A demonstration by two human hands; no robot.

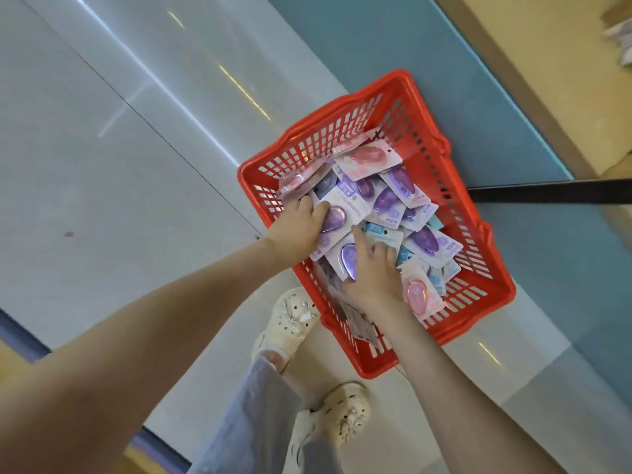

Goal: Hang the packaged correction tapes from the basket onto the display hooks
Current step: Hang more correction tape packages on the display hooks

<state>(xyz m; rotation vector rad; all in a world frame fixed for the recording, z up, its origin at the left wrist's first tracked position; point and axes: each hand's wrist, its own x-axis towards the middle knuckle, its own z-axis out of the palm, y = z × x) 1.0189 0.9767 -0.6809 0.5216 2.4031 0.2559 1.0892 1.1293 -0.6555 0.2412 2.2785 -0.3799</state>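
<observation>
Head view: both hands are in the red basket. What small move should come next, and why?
Probably lift the purple correction tape pack clear of the pile: the left hand grips its edge, while the right hand rests on neighbouring packs in the red basket.

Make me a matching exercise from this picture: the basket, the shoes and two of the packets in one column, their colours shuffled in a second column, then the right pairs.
Things
1. basket
2. shoes
3. gripped packet, in the left hand
4. corner packet, beside the right hand

Colours
A. pink
B. red
C. purple
D. cream

Pairs: 1-B, 2-D, 3-C, 4-A
</observation>
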